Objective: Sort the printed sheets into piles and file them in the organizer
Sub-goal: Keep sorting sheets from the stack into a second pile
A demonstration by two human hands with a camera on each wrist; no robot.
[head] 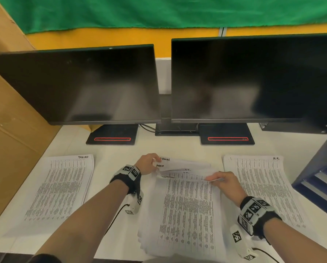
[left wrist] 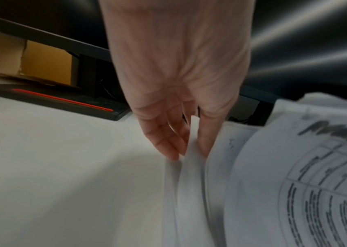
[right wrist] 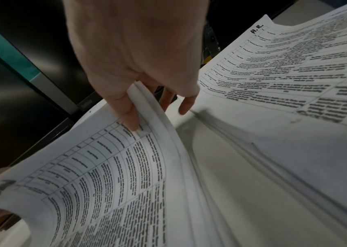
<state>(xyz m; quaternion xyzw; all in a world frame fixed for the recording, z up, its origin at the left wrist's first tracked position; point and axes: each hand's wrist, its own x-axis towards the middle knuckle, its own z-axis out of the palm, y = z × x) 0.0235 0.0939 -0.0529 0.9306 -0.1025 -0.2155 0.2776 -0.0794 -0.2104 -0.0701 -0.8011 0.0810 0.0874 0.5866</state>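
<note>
The middle stack of printed sheets (head: 187, 209) lies on the white desk (head: 109, 150) in front of me, its far end lifted and fanned. My left hand (head: 153, 161) pinches the far left corner of some upper sheets; in the left wrist view my left hand (left wrist: 189, 154) has a sheet edge (left wrist: 191, 175) between thumb and fingers. My right hand (head: 214, 179) grips the far right corner of the top sheets (right wrist: 115, 167), and the right wrist view shows my right hand (right wrist: 153, 117) with the thumb on top and fingers underneath. The dark blue organizer (head: 318, 168) stands at the right edge.
A sorted pile (head: 60, 188) lies flat on the left and another, marked "H.R." (head: 263, 186), on the right. Two dark monitors (head: 79, 84) (head: 250, 78) on black stands (head: 111, 136) fill the back of the desk. A cardboard box (head: 9, 130) walls the left side.
</note>
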